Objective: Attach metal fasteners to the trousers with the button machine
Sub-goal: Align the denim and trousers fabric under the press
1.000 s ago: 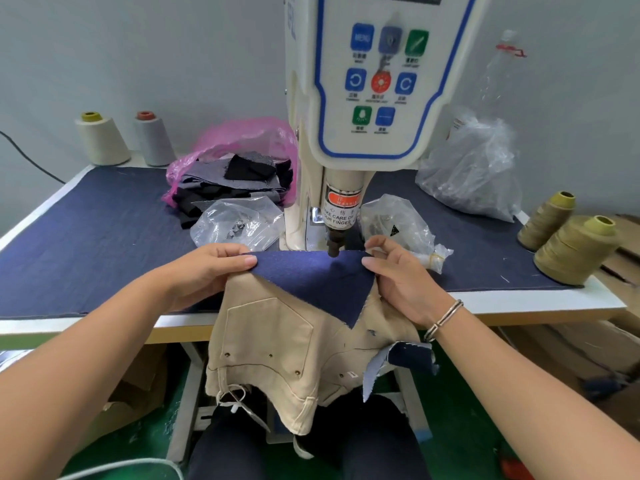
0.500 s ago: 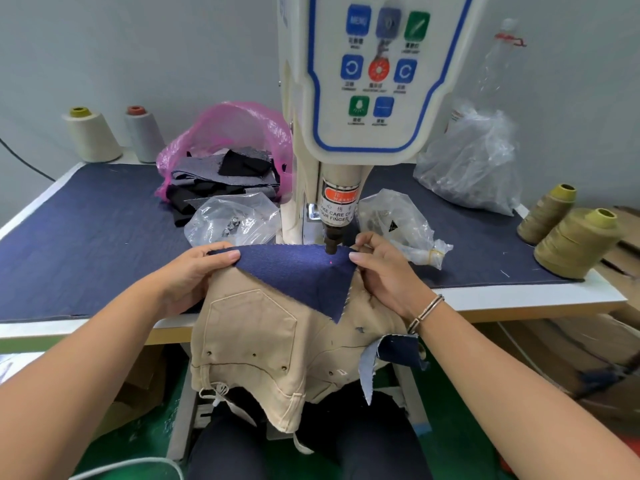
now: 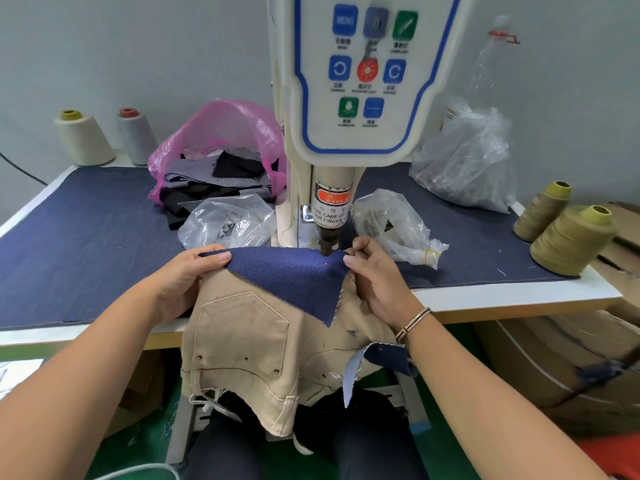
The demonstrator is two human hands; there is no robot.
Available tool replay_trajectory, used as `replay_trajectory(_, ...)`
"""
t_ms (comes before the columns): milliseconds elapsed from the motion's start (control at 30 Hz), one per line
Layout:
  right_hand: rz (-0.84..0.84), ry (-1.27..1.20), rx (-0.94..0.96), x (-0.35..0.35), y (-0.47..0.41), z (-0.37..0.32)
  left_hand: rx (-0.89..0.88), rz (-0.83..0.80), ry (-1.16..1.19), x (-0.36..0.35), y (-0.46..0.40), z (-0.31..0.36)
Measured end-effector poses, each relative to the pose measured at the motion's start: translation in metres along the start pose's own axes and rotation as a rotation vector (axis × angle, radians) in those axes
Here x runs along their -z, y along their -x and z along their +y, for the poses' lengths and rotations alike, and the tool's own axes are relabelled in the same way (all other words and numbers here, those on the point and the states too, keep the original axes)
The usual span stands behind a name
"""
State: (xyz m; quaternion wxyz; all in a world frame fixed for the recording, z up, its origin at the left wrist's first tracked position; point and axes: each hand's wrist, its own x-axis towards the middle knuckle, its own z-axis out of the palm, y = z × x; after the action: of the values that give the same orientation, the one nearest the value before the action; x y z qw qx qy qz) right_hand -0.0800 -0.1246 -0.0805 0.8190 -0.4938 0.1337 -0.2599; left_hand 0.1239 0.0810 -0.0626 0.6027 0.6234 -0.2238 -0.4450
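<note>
Beige trousers (image 3: 242,337) hang over the table's front edge, several metal studs showing along a back pocket. A navy fabric piece (image 3: 294,275) lies on top of them under the button machine (image 3: 349,98). The machine's dark punch tip (image 3: 326,244) sits right above the navy fabric's far right corner, where a red light dot shows. My left hand (image 3: 187,275) pinches the navy fabric's left edge together with the trousers. My right hand (image 3: 374,275) pinches the right corner next to the punch.
A clear bag of metal fasteners (image 3: 228,225) lies left of the machine, another clear bag (image 3: 391,226) right of it. A pink bag of fabric scraps (image 3: 214,161) and a large clear bag (image 3: 464,161) stand behind. Thread cones (image 3: 571,240) sit at both table ends.
Both hands have slid the navy fabric and trousers slightly further in, so the fabric's right corner now lies under the punch tip. The grips are unchanged.
</note>
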Motion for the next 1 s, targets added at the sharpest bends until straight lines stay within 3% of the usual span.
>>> replay_trajectory(1000, 0.022, -0.026, -0.025, 0.0077, -0.0031, 0.0044, 0.001, 0.015, -0.005, -0.0005, 0.0011, 0.0014)
